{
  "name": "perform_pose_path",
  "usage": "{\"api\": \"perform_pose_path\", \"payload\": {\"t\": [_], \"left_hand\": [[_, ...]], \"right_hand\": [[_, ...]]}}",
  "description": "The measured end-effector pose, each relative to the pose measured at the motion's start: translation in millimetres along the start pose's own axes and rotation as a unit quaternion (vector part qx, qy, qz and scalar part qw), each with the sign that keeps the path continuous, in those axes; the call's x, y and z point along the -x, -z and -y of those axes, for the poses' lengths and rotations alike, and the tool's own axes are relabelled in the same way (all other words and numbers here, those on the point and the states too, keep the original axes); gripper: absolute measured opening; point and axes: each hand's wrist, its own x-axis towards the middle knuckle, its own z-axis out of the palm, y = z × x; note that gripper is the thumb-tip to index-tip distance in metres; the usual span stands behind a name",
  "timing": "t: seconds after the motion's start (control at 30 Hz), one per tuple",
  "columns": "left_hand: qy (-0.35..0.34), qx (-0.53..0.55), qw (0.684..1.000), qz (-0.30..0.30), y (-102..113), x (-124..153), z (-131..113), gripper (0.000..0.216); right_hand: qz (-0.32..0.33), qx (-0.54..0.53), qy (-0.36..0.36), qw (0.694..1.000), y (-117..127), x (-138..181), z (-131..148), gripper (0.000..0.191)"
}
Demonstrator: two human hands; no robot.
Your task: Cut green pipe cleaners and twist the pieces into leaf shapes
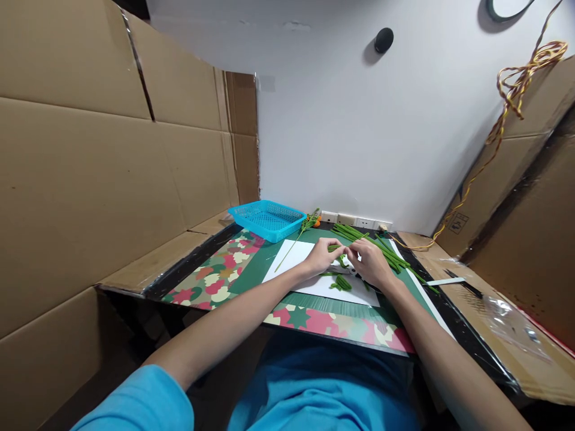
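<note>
My left hand [322, 256] and my right hand [369, 260] meet over a white sheet [287, 263], fingertips almost touching. Between them they pinch a green pipe cleaner [333, 247]; its middle is hidden by my fingers. Just below lie bent green pieces [342, 284] in a small cluster on the sheet. A white object with dark marks [344, 269] is partly covered under my hands, and I cannot make out what it is. Behind my right hand, a bundle of long straight green pipe cleaners [398, 258] spreads toward the right edge of the mat.
A blue mesh basket [269, 220] stands at the back left. Beside it lies an orange flower [317, 221] on a long green stem. Power sockets [345, 219] line the wall. On the right are a white strip [444, 281], a dark pointed tool [467, 286] and a plastic bag [512, 326].
</note>
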Motion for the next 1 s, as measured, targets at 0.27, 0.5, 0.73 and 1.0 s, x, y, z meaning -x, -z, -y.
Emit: {"api": "perform_pose_path", "payload": {"t": [0.27,0.5,0.73,1.0], "left_hand": [[0.001,-0.013,1.0,-0.008,-0.8,0.3,0.4,0.033],[-0.005,-0.011,1.0,-0.011,-0.5,0.6,0.8,0.031],[0.0,-0.024,1.0,-0.01,0.1,0.9,-2.0,0.032],[0.001,-0.015,1.0,-0.015,-1.2,-0.6,3.3,0.031]], "right_hand": [[0.02,-0.002,-0.011,1.0,0.1,0.0,0.1,0.036],[0.021,-0.008,-0.016,1.0,-0.6,0.2,-0.6,0.036],[0.02,-0.014,-0.014,1.0,-0.7,0.6,-1.2,0.036],[0.022,-0.018,-0.016,0.999,-0.9,0.8,-1.9,0.036]]}}
